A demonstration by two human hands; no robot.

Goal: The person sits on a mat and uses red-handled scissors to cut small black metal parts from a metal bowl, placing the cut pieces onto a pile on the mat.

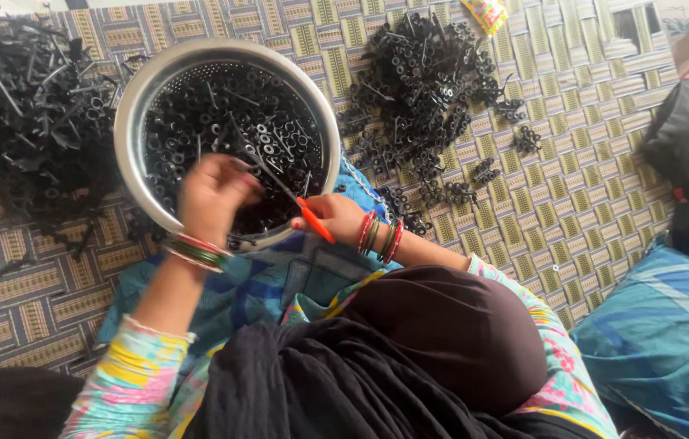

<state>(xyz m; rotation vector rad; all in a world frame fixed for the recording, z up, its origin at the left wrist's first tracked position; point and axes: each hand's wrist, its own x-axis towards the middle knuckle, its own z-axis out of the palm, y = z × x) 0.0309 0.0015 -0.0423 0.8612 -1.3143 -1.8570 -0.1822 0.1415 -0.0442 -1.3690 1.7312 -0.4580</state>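
Hands over lap: right hand [334, 216] grips an orange-handled cutting tool [312, 219] at the round steel bowl's [134, 106] rim; left hand [213, 195] pinches small black plastic ring parts [222, 114] inside. Beyond, a loose pile of black parts [426, 89] lies on the woven patterned mat [572, 179].

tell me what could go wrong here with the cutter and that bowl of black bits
The right hand works an orange-handled cutter close to the left hand, so a slip could nick a finger. The metal bowl rests partly on the lap and might tip, spilling the black plastic pieces. Snipped bits may fly onto the woven mat and mix with the pile there.
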